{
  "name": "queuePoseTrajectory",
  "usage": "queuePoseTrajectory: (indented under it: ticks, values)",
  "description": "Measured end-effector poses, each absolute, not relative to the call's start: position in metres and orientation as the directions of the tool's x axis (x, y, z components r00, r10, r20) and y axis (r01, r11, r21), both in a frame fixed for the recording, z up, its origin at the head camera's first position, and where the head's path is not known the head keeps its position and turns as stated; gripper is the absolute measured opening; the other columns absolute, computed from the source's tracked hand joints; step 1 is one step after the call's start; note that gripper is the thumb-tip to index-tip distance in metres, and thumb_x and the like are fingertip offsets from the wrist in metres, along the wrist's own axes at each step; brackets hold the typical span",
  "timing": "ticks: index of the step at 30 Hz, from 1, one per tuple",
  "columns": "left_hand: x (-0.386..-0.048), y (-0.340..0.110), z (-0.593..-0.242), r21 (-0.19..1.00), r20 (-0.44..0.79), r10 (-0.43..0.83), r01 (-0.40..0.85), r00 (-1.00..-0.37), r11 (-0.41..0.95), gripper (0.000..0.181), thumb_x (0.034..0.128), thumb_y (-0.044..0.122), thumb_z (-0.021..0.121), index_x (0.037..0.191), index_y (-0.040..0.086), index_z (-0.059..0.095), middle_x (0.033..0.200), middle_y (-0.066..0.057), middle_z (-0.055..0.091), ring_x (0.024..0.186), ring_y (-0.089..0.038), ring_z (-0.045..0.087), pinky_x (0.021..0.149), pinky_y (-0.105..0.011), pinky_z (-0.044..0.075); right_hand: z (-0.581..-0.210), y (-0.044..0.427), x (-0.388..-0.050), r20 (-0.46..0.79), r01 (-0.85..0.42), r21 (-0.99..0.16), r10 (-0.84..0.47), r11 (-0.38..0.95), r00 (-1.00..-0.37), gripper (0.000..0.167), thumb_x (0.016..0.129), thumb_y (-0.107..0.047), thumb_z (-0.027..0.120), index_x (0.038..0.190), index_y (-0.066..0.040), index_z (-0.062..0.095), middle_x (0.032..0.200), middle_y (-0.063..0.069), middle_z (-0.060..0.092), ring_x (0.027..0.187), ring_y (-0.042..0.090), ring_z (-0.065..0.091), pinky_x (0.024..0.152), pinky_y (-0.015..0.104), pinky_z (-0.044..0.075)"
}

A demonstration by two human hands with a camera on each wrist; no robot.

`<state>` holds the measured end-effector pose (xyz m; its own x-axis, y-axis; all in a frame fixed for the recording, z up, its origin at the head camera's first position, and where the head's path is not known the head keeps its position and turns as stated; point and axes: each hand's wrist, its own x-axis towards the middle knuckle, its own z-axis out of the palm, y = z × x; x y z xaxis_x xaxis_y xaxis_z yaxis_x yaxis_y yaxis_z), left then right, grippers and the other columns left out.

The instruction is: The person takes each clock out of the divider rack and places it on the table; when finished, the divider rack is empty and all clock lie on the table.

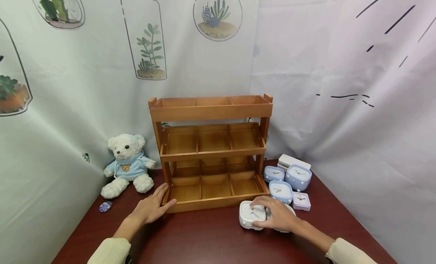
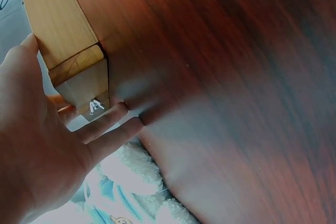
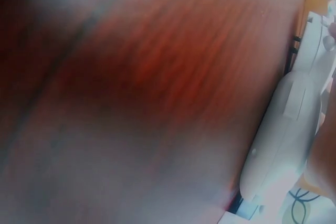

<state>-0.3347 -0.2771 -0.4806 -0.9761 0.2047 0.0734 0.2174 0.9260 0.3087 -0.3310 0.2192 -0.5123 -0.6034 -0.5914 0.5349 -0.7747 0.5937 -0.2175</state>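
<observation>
A brown wooden shelf (image 1: 218,203) with three tiers of compartments stands in the middle of the table. My left hand (image 1: 150,208) rests against its lower left corner, the fingers extended along the side and the thumb at the front; the left wrist view shows that hand (image 2: 47,135) beside the wooden corner. In front of the shelf's right end sits a white alarm clock (image 1: 248,214). My right hand (image 1: 281,214) grips it, with thumb and fingers curved round its right side. A second white clock (image 1: 290,210) is partly hidden beneath that hand.
Right of the shelf stand several blue clocks (image 1: 281,192), a small pinkish square clock (image 1: 301,201) and a white box-shaped object (image 1: 293,161). At left sit a white teddy bear (image 1: 127,167) in a blue top and a round purple-blue disc (image 1: 105,206). Printed curtains surround the table.
</observation>
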Motion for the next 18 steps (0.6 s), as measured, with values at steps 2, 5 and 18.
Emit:
queuePoseTrajectory:
  ticks: [2, 5, 18]
  values:
    - [-0.3346, -0.2767, -0.4801, 0.31, 0.072, 0.204, 0.216, -0.976, 0.926, 0.087, 0.1023, 0.066, 0.049, 0.162, 0.003, 0.035, 0.169, -0.015, 0.027, 0.123, -0.044, 0.062, 0.091, -0.065, 0.049, -0.5109, 0.2201, -0.3313, 0.535, -0.777, -0.216, -0.594, 0.591, -0.601, 0.048, 0.082, -0.062, 0.082, 0.119, -0.033, 0.073, 0.123, -0.016, 0.066, 0.115, 0.008, 0.065, 0.09, 0.04, 0.056]
    - [-0.3347, -0.2766, -0.4784, 0.308, 0.069, 0.203, 0.214, -0.977, 0.927, 0.087, 0.1023, 0.065, 0.049, 0.162, 0.003, 0.035, 0.169, -0.016, 0.027, 0.124, -0.044, 0.062, 0.091, -0.066, 0.048, -0.5099, 0.2206, -0.3326, 0.534, -0.784, -0.205, -0.604, 0.587, -0.592, 0.048, 0.082, -0.062, 0.082, 0.12, -0.033, 0.073, 0.124, -0.015, 0.067, 0.115, 0.009, 0.065, 0.091, 0.039, 0.056]
    - [-0.3332, -0.2747, -0.477, 0.34, 0.06, 0.207, 0.215, -0.976, 0.916, 0.087, 0.1026, 0.063, 0.051, 0.162, 0.001, 0.034, 0.169, -0.018, 0.027, 0.125, -0.044, 0.061, 0.094, -0.065, 0.047, -0.5028, 0.2239, -0.3293, 0.52, -0.798, -0.177, -0.634, 0.576, -0.573, 0.053, 0.086, -0.057, 0.081, 0.124, -0.022, 0.075, 0.129, 0.006, 0.071, 0.117, 0.023, 0.068, 0.092, 0.047, 0.057]
